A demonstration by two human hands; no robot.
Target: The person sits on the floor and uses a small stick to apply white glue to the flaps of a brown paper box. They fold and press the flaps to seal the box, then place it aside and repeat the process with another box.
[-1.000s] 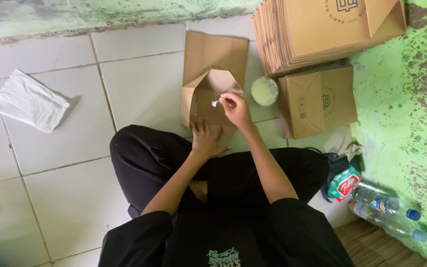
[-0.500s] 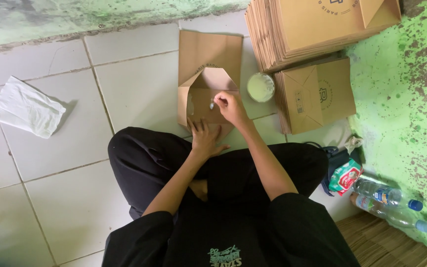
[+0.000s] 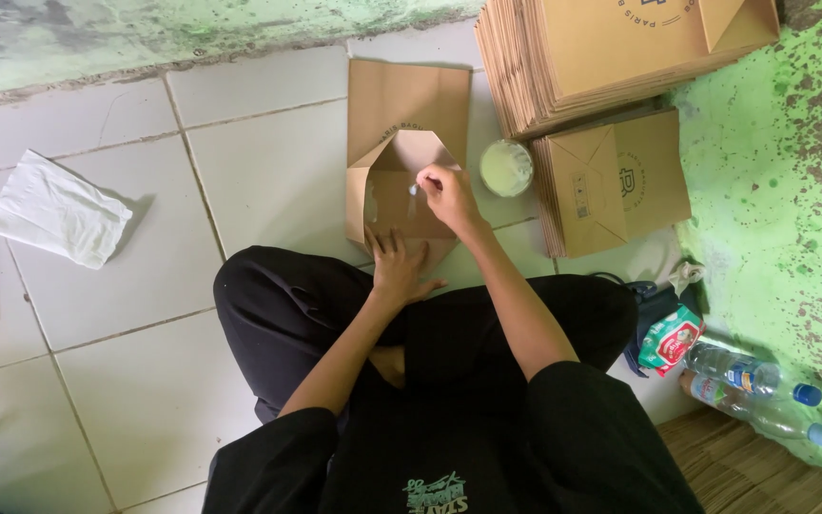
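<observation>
While the bag lies flat on the tiles, the risks run as follows.
Paper bag (image 3: pixel 401 143): brown, flat just beyond the knees, bottom flaps open; it could slide if the holding palm lifts.
Left hand (image 3: pixel 399 269): spread flat, pressing the bag's near edge.
Right hand (image 3: pixel 441 186): pinching a small white applicator (image 3: pixel 414 189) over the flap; a stray dab could stick the wrong layers.
Glue cup (image 3: pixel 506 168): just right of the bag; an elbow swing could tip it.
</observation>
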